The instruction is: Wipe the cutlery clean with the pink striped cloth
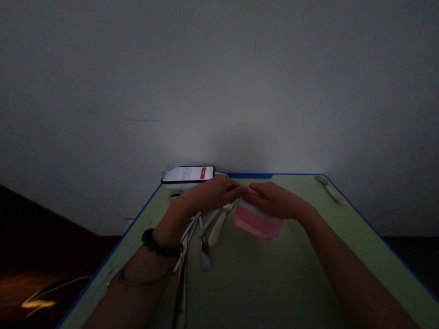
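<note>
A pink and white cloth [257,223] hangs below my right hand [274,199], whose closed fingers grip its upper part. My left hand [219,192] meets the right one above the table, its fingers pinched together at the cloth's upper edge. What lies between the left fingers is hidden. Beneath my left hand and wrist several pieces of cutlery lie loosely grouped, among them a piece with a pale handle [216,230] and a shiny metal one [206,258]. The dim light blurs their exact kinds.
The pale green table [274,283] has a blue edge and stands against a grey wall. A lit phone [188,174] rests at the back left, with a small round object [176,195] nearby. Another pale-handled utensil [331,190] lies at the back right.
</note>
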A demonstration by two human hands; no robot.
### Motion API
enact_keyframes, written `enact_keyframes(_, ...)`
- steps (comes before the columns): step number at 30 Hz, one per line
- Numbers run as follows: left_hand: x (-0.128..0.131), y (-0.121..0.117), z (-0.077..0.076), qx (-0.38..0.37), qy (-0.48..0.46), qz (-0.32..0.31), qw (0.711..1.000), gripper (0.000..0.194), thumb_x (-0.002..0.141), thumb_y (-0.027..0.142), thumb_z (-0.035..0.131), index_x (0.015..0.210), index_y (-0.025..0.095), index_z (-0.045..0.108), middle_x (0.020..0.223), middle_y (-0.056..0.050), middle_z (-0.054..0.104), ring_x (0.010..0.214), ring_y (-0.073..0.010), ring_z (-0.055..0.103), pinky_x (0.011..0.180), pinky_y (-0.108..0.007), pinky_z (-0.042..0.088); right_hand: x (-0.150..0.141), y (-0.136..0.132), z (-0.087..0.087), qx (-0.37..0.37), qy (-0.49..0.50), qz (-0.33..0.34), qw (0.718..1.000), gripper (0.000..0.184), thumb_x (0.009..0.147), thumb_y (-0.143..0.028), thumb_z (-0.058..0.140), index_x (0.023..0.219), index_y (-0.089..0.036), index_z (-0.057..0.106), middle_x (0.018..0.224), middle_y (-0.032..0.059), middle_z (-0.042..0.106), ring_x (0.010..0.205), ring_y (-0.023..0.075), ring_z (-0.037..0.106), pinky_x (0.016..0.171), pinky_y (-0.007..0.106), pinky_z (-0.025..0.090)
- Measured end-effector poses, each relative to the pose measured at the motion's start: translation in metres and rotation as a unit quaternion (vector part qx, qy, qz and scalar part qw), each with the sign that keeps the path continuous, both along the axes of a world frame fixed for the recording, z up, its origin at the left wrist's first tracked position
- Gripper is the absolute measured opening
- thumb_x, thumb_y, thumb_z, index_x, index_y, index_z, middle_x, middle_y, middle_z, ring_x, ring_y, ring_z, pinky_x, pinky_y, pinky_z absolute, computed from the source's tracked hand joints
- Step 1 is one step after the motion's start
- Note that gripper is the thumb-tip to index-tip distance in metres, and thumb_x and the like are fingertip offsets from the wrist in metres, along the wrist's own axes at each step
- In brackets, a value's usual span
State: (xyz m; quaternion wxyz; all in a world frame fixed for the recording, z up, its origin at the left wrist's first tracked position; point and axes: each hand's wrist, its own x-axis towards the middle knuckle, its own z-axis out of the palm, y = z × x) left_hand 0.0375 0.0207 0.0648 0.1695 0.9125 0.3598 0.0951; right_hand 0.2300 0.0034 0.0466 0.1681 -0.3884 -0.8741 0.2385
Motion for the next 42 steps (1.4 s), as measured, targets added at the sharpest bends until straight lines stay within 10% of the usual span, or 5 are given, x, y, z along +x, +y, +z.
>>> enact_keyframes(27, -0.007, -0.001, 0.007, -0.007, -0.008, 0.000, 1.000, 0.045, 0.090, 0.041, 0.032, 0.074, 0.014, 0.063, 0.054, 0.001, 0.053, 0.052, -0.0090, 0.046, 0.054, -0.021, 0.031, 0.001, -0.002, 0.006, 0.009, -0.002, 0.012, 1.000, 0.031, 0.089, -0.037, 0.034, 0.077, -0.016, 0.054, 0.069, 0.0004, 0.056, 0.060, 0.0099, 0.043, 0.056, 0.024, 0.030)
enact_keyframes(42, -0.016, 0.001, 0.001, -0.165, -0.031, 0.069, 0.983, 0.062, 0.091, 0.050, 0.010, 0.055, 0.016, 0.048, 0.045, 0.001, 0.044, 0.044, -0.0098, 0.040, 0.049, -0.024, 0.032, 0.008, -0.003, 0.012, 0.110, -0.062, -0.055, 0.990, 0.024, 0.084, -0.038, 0.047, 0.077, -0.017, 0.057, 0.069, 0.0002, 0.057, 0.057, 0.0087, 0.041, 0.055, 0.024, 0.024)
